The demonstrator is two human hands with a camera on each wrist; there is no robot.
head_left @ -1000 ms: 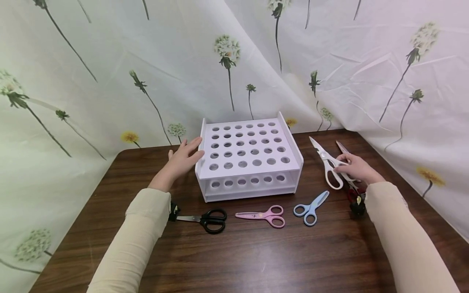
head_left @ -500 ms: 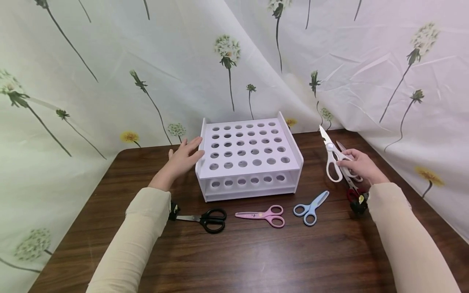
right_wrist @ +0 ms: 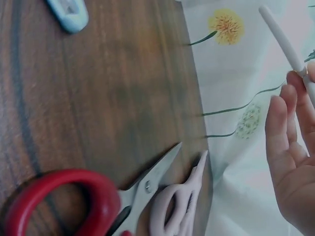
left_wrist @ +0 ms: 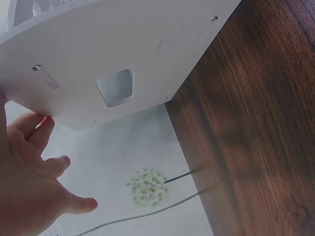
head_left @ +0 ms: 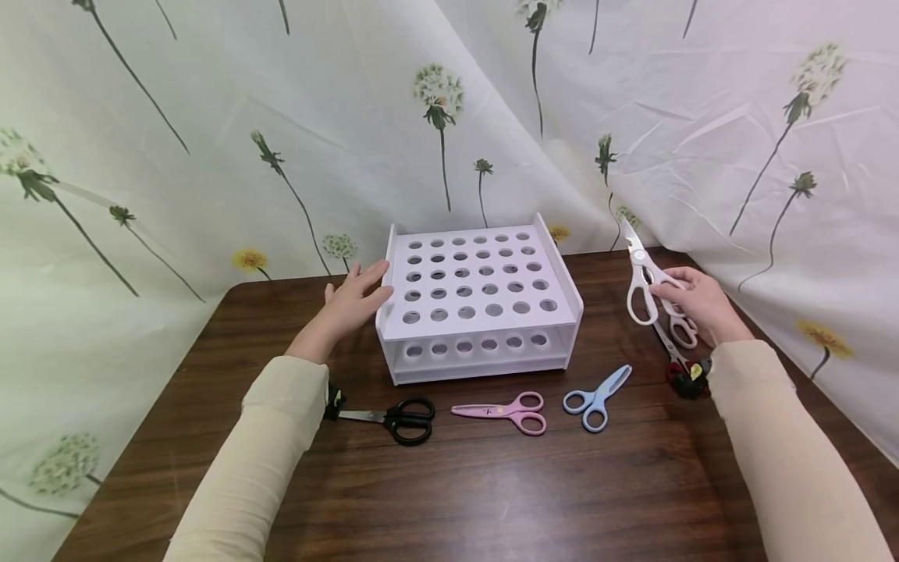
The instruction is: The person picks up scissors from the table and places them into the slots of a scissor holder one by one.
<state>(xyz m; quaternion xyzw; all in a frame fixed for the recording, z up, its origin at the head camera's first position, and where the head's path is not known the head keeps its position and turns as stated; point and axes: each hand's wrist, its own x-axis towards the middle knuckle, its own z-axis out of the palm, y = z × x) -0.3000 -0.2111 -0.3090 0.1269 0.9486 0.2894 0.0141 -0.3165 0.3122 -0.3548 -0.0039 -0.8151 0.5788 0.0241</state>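
My right hand [head_left: 695, 300] pinches a pair of white scissors [head_left: 638, 257] by one handle loop, blades pointing up and away, raised near the table's back right corner. In the right wrist view, that white handle [right_wrist: 281, 37] shows at the fingertips. My left hand [head_left: 349, 306] touches the left side of a white rack [head_left: 472, 329] with extended fingers. The left wrist view has those fingertips at the edge of the rack's side panel [left_wrist: 74, 93]. Below my right hand lie red-handled scissors [right_wrist: 101, 199] and pale pink scissors [right_wrist: 170, 214].
Along the front of the rack lie black-handled scissors [head_left: 409, 421], pink scissors [head_left: 502, 411] and light blue scissors [head_left: 596, 400]. Behind the wooden table [head_left: 435, 499] hangs a white curtain [head_left: 337, 101] with a dandelion print. The rack's top has rows of round holes.
My right hand has lifted the white scissors up and slightly right, and their blades have swung to point more upward. The left hand has stayed at the rack.
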